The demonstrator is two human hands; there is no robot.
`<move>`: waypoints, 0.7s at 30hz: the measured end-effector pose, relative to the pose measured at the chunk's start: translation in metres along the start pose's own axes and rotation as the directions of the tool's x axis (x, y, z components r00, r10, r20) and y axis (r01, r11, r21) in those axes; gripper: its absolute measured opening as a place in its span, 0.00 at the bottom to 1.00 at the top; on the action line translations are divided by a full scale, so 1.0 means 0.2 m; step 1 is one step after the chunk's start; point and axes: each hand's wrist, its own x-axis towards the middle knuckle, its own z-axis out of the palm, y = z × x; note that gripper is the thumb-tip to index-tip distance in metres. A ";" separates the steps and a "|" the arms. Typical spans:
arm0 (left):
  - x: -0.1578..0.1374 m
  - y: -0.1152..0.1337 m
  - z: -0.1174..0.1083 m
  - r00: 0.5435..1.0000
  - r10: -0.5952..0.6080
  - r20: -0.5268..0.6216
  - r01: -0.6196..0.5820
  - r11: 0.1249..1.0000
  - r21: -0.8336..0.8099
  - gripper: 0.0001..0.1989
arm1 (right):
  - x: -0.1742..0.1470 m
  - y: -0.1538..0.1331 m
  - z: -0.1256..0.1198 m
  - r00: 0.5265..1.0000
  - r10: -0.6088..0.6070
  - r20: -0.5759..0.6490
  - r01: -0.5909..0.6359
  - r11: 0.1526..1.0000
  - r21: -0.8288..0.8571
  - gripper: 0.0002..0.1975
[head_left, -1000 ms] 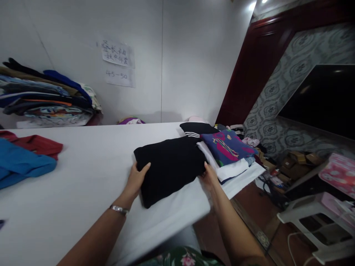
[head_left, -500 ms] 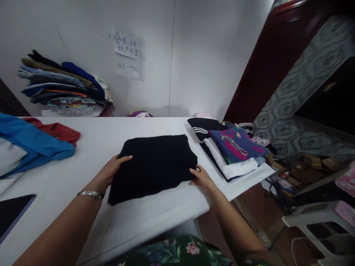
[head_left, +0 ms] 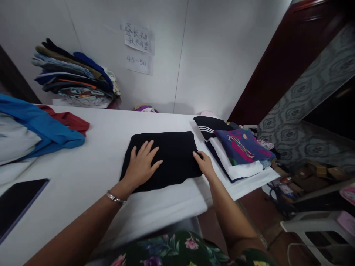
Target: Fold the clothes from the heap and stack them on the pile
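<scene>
A black folded garment [head_left: 172, 159] lies flat on the white table [head_left: 108, 129] before me. My left hand [head_left: 141, 162] rests on its left half, palm down with fingers spread. At the garment's right edge, my right hand [head_left: 204, 163] pinches the cloth between thumb and fingers. The kind of garment cannot be made out from the fold. Just right of it is a stack of folded clothes, with a purple patterned garment [head_left: 244, 146] on top, a white one below and a black one with white stripes [head_left: 212, 126] behind.
Blue clothing [head_left: 55, 133] and a red garment [head_left: 70, 120] lie loose at the left, with a dark flat tablet-like object [head_left: 20, 201] nearer me. A tall clothes pile [head_left: 77, 79] stands by the wall. A plastic stool [head_left: 310, 225] is at lower right.
My left hand has gone from gripping the garment's left edge to lying spread on top of it. My right hand has moved slightly up along the right edge. The view has shifted a little.
</scene>
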 end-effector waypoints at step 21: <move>-0.02 0.02 0.08 0.991 0.039 0.129 -0.053 0.992 0.111 0.28 | 0.02 -0.27 0.21 0.878 -0.284 0.385 0.442 0.791 -0.423 0.31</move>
